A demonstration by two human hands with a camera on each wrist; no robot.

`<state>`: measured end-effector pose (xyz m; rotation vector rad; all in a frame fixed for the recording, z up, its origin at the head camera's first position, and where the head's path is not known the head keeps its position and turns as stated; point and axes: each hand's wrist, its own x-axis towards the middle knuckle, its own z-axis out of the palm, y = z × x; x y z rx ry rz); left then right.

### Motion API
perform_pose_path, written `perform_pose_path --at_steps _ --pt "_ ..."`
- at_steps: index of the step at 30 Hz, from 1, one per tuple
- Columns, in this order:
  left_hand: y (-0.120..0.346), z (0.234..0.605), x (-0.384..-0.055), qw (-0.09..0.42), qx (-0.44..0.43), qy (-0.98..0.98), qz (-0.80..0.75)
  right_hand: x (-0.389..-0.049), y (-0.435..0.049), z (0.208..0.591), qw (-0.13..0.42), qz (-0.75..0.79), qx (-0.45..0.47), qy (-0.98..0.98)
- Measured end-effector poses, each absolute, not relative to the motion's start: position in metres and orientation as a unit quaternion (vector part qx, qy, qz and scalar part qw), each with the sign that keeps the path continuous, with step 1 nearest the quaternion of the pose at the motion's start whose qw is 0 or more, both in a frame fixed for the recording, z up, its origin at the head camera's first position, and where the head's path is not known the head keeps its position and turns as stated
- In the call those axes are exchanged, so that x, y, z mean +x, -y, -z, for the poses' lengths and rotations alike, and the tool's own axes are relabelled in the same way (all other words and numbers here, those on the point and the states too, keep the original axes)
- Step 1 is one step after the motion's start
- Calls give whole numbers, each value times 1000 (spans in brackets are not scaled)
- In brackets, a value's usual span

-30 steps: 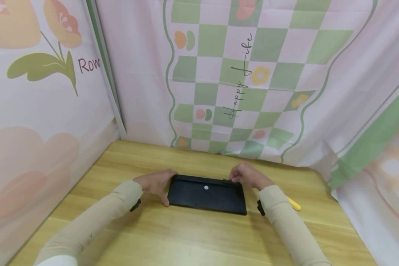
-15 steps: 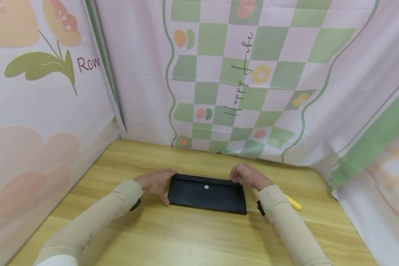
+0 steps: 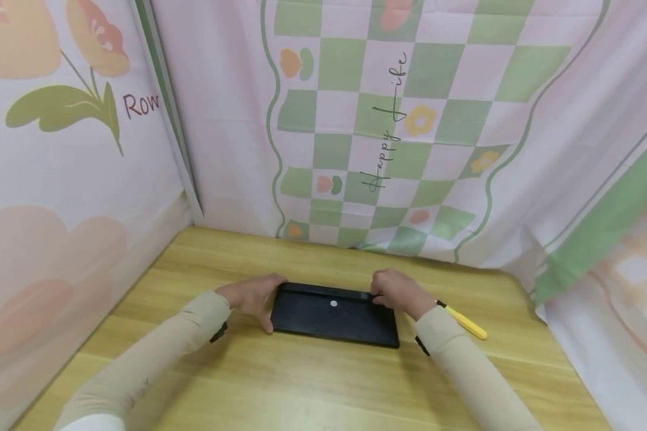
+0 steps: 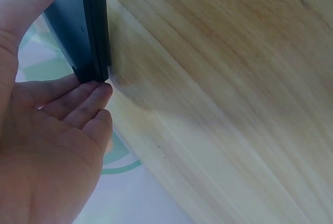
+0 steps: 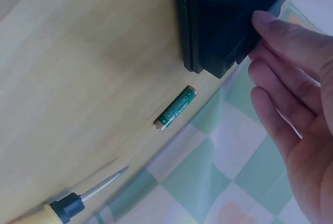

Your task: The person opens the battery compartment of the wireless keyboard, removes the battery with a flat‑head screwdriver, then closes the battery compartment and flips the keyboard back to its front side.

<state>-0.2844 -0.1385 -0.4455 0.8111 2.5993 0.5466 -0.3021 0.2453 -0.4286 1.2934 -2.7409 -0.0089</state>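
A black keyboard (image 3: pixel 323 323) lies underside up on the table, keys hidden, with a round white sticker and a raised ridge along its far edge. My left hand (image 3: pixel 252 298) grips its left end, thumb at the near corner and fingers at the far one. In the left wrist view, the fingertips bear against the end of the keyboard (image 4: pixel 93 42). At the far right of the ridge my right hand (image 3: pixel 401 291) pinches the edge. The right wrist view shows the thumb on the underside of the keyboard (image 5: pixel 229 16), other fingers behind the edge.
A green battery (image 5: pixel 176 108) lies on the table just off the keyboard's right end, seen in the right wrist view. A screwdriver with a yellow handle (image 3: pixel 466 323) lies to the right of my right wrist. A patterned curtain (image 3: pixel 356 149) hangs at the table's back edge.
A small dark piece seen raised at the right of the ridge one second ago is no longer visible. My right hand has turned slightly, and more of the screwdriver shows. My left hand stays put.
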Motion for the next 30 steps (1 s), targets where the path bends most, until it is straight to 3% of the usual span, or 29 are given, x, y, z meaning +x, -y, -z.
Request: perform_pose_path --at_steps 13,23,30 --pt "138 445 -288 185 297 -913 -210 -298 -246 426 44 12 421 906" --pt "140 454 -289 182 296 -915 -206 -278 -280 415 -75 -82 306 946" --pt "148 451 -286 195 305 -904 -229 -259 -300 417 -84 -143 281 945"
